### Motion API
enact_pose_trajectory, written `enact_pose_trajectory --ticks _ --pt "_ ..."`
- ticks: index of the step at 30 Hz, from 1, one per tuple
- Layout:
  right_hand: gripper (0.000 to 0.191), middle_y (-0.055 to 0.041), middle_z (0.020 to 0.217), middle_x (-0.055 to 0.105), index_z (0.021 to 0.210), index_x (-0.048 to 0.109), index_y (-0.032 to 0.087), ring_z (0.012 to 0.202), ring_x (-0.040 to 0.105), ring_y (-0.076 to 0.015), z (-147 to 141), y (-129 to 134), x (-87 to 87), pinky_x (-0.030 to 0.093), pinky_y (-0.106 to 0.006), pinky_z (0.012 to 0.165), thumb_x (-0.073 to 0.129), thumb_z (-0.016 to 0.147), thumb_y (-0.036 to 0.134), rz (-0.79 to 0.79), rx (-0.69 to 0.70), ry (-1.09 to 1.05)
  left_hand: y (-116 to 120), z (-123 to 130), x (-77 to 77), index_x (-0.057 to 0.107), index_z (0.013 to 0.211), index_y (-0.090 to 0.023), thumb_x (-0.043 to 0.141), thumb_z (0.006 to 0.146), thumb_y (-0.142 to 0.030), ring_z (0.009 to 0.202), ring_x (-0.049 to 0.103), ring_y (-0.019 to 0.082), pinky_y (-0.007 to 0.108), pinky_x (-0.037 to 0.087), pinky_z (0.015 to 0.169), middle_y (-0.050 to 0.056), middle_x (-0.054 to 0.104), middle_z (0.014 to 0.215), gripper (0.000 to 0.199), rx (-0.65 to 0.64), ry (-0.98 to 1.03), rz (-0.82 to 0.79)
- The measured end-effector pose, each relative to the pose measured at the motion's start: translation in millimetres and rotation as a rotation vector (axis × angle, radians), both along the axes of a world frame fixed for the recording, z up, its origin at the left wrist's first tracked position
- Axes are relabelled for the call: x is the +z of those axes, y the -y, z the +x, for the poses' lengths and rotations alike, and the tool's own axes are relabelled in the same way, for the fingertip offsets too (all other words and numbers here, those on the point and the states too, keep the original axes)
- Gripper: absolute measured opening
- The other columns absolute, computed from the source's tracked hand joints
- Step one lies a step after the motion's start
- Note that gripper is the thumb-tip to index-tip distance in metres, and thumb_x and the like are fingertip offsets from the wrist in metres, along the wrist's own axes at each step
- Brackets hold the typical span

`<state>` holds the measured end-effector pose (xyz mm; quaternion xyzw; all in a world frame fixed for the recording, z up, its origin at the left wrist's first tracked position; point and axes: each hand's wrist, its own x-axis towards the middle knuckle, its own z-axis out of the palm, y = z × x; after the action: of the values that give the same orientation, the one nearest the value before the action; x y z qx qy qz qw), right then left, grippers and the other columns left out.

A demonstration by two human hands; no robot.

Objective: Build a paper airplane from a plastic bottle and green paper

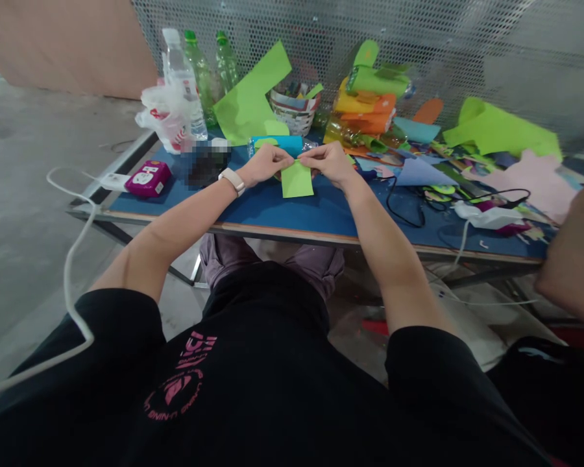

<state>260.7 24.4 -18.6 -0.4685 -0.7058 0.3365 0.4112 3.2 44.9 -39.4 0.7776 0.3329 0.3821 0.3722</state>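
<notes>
Pinching a small lime-green rectangular paper piece (297,181) by its far edge, using left hand (268,162) and right hand (335,166); leaving hardly any gap between thumbs and fingertips, nearly meeting tip to tip. Letting the rest extend bodyward from the fingers, over the blue flat tabletop (257,209). Probably working best by holding both pinches light and level, avoiding skewed creases. Just beyond the fingers, noting a clear plastic bottle wrapped in bright-blue paper (291,144), likely crowding the knuckles. Leftward, seeing a small magenta box-shaped device (148,179). Rightward, finding a loose violet-blue paper sheet (421,171), probably limiting room there.
</notes>
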Motion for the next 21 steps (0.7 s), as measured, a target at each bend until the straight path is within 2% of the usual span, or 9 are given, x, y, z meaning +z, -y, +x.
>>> enact_pose_trajectory --ticks 5,10,13,16,21 --pt "0.052 -0.0090 0.092 0.093 0.106 0.093 0.030 0.105 0.092 -0.0439 -2 0 0.5 0.084 -0.073 0.104 0.120 0.078 0.064 -0.003 -0.013 -0.009 -3 0 -3.9 0.082 0.099 -0.021 0.100 0.108 -0.049 0.089 0.082 0.024 0.039 0.077 0.089 0.011 0.084 0.082 0.035 -0.006 0.029 -0.001" --pt "0.052 -0.0108 0.094 0.094 0.106 0.095 0.027 0.107 0.093 -0.0434 0 -5 -4.0 0.084 -0.067 0.105 0.122 0.077 0.061 0.008 -0.006 -0.043 -7 0 -7.9 0.084 0.100 -0.017 0.098 0.110 -0.038 0.094 0.084 0.026 0.041 0.077 0.093 0.014 0.089 0.093 0.027 -0.009 0.071 -0.066" --pt "0.052 -0.0121 0.096 0.095 0.104 0.098 0.026 0.110 0.093 -0.0446 2 -9 -7.0 0.083 -0.068 0.109 0.124 0.076 0.060 0.017 -0.001 -0.049 -6 0 -8.2 0.085 0.102 -0.015 0.096 0.110 -0.030 0.094 0.084 0.026 0.043 0.077 0.097 0.015 0.090 0.096 0.020 0.004 0.070 -0.068" --pt "0.047 -0.0117 0.095 0.094 0.107 0.099 0.027 0.113 0.092 -0.0451 3 -10 -8.3 0.083 -0.071 0.110 0.123 0.079 0.056 0.033 -0.008 -0.027 -4 1 -7.4 0.087 0.103 -0.015 0.093 0.109 -0.023 0.092 0.082 0.024 0.040 0.075 0.091 0.014 0.090 0.096 0.011 0.019 0.063 -0.025" --pt "0.048 -0.0113 0.095 0.094 0.113 0.098 0.027 0.114 0.091 -0.0442 6 -12 -9.5 0.084 -0.065 0.101 0.122 0.080 0.054 0.043 -0.001 -0.031 0 2 -4.3 0.088 0.104 -0.015 0.095 0.107 -0.019 0.089 0.079 0.022 0.037 0.073 0.086 0.012 0.088 0.094 0.008 0.049 0.062 -0.010"
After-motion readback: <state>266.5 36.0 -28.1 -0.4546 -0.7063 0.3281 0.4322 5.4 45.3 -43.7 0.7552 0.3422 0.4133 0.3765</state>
